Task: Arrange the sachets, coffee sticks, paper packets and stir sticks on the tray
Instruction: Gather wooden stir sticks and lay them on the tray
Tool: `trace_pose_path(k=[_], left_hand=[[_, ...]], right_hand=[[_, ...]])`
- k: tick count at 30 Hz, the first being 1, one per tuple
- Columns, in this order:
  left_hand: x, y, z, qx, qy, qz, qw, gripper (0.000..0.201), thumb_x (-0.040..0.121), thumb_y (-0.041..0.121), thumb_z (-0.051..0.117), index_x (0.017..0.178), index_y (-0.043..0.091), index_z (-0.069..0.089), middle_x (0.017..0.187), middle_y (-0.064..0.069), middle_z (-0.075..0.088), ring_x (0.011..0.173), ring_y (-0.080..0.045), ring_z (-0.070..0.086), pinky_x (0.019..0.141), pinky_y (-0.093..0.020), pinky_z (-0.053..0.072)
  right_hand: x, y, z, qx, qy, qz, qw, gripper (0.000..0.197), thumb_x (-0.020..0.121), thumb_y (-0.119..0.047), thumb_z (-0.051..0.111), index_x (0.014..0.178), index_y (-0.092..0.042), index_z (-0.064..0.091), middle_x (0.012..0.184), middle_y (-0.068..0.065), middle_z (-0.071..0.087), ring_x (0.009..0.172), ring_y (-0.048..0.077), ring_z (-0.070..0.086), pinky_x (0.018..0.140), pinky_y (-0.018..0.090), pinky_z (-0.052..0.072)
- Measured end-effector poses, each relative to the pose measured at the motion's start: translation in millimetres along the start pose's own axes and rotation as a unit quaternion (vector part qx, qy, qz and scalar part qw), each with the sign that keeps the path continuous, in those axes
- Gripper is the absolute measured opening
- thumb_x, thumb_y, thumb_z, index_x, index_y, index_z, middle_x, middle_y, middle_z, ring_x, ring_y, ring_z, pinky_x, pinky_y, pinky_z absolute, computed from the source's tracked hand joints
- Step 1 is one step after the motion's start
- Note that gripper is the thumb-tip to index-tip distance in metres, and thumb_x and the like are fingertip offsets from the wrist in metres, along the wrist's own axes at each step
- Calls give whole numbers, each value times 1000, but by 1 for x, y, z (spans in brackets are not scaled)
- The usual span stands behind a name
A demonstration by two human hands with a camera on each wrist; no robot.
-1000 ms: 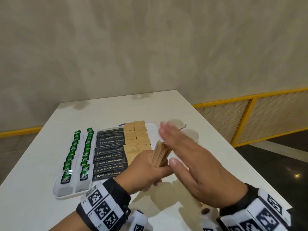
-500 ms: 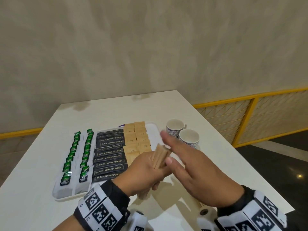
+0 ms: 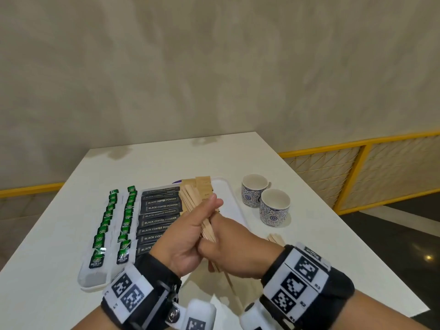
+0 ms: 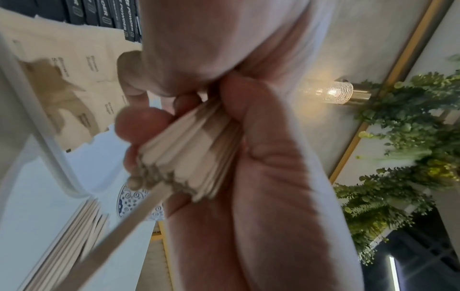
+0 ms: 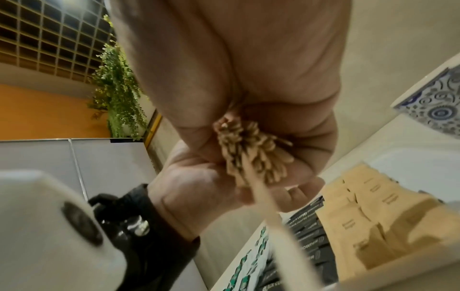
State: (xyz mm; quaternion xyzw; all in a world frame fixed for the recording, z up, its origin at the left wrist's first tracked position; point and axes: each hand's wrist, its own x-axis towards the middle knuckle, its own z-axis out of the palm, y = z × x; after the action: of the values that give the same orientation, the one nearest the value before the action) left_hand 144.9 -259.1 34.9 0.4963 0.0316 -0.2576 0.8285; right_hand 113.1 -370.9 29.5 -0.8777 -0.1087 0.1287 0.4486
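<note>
Both hands hold one bundle of wooden stir sticks [image 3: 192,198] above the near right part of the white tray [image 3: 229,194]. My left hand [image 3: 190,234] grips the bundle from the left, and my right hand [image 3: 235,248] wraps it from the right. One stick [image 3: 229,287] slips out below the rest. On the tray lie two rows of green tea sachets [image 3: 108,225], a column of black coffee sticks [image 3: 160,211] and brown paper packets [image 3: 203,184]. The right wrist view shows the bundle's stick ends [image 5: 248,149] between both palms.
Two blue-patterned cups [image 3: 275,207] stand on the white table [image 3: 166,156] right of the tray. A few more stir sticks [image 3: 276,239] lie on the table behind my right wrist. A yellow railing [image 3: 357,144] runs beyond the table's right edge.
My right hand was open and flat against the bundle's top end; it has dropped and now grips the bundle beside the left hand. The bundle's top now leans left over the tray.
</note>
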Motion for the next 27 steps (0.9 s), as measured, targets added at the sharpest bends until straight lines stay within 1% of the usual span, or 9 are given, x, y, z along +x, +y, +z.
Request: trace_pose_path(k=[3,5,8,12,15,18,21,23,27], left_hand=[[3,6,-8,-4,14,-3,1000,51,65,40,70,100,3,71,105,-11,68,91,-23,65,91,-41,51],[3,11,-12,-14,5,-2,1000,42,68,45,67,86,8,73,93,-11,66,78,-21,62,74,-35,52],[4,15,-29,-35,5,-27,999,67,74,58,61,119,8,65,92,-8,60,75,-19,53,66,-34,49],[-3,11,-50,-59,-40,-186,980,78,81,66,50,117,-3,57,106,-26,61,92,-41,61,89,-51,48],[-8,13,-55,-108,-85,-244,960,89,87,62,42,126,-17,50,126,-40,51,112,-50,53,107,-54,36],[-8,17,-54,-148,-102,-243,953,89,89,58,41,133,-20,40,129,-40,46,115,-51,51,108,-54,36],[-10,21,-46,-187,-93,-206,956,75,94,49,42,129,-17,47,124,-33,55,110,-43,58,108,-51,38],[-11,24,-39,-200,-89,-170,961,58,95,41,42,123,-8,55,118,-25,63,102,-34,66,97,-45,51],[-10,27,-36,-179,-96,-158,966,50,97,40,39,137,13,55,121,-12,67,106,-29,65,97,-49,46]], right_hand=[[17,-2,-1,23,-30,33,999,59,88,-22,47,143,-9,29,86,12,66,73,27,67,60,32,55],[27,-9,-6,99,-40,7,994,47,88,-16,46,131,3,39,79,6,54,62,19,59,50,21,47],[39,-22,-19,212,-25,-20,977,12,88,-4,42,96,1,50,69,9,55,49,10,52,46,23,42],[49,-27,-26,143,101,-34,984,9,97,-22,43,100,-13,43,69,4,58,62,17,53,60,34,43],[48,-40,-22,114,172,-116,972,7,101,-25,42,102,-19,39,72,3,58,65,11,54,62,26,46],[48,-45,-15,106,240,-171,950,11,100,-22,44,102,-13,39,73,5,58,60,5,54,58,18,45],[45,-41,-6,102,287,-187,934,16,98,-29,46,102,-14,41,78,10,63,65,14,60,62,31,50],[40,-38,-1,96,295,-185,932,20,95,-31,48,102,-13,44,77,9,64,67,17,62,65,33,50],[34,-31,8,101,301,-178,931,15,93,-23,52,100,-12,46,71,4,64,63,14,63,62,34,54]])
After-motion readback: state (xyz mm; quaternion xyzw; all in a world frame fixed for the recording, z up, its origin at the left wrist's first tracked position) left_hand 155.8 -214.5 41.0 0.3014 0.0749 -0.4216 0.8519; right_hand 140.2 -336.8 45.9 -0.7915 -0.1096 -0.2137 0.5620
